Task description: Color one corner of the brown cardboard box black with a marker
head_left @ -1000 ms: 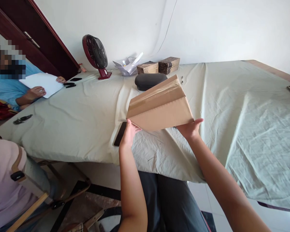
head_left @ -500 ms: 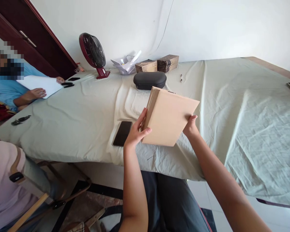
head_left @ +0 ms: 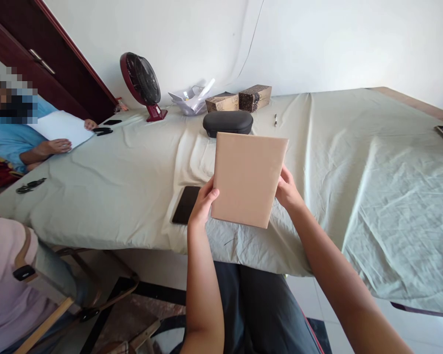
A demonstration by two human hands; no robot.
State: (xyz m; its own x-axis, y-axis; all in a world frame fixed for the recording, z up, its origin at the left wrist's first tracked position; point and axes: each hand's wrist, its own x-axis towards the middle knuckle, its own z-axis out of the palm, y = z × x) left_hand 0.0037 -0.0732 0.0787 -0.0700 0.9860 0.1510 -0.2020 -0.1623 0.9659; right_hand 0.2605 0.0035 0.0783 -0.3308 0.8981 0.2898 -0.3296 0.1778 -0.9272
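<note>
I hold a plain tan cardboard box (head_left: pixel 247 179) up above the near edge of the cloth-covered table (head_left: pixel 354 162), its broad blank face turned toward me. My left hand (head_left: pixel 203 204) grips its left edge with the fingers curled round it. On the other side my right hand (head_left: pixel 288 189) clasps the right edge. A black phone (head_left: pixel 186 204) lies flat on the cloth just left of my left hand.
Behind the box are a black oval case (head_left: pixel 228 123), two patterned boxes (head_left: pixel 239 100), crumpled white plastic (head_left: pixel 192 101), a pen (head_left: pixel 275 119) and a red fan (head_left: pixel 142 83). A person (head_left: pixel 29 142) at far left holds white paper (head_left: pixel 59 129); another person's sleeve (head_left: pixel 7 275) is near left.
I have turned the box from a tilted position with its taped top showing to upright with a plain face toward me. My left hand shifted from underneath to the side edge.
</note>
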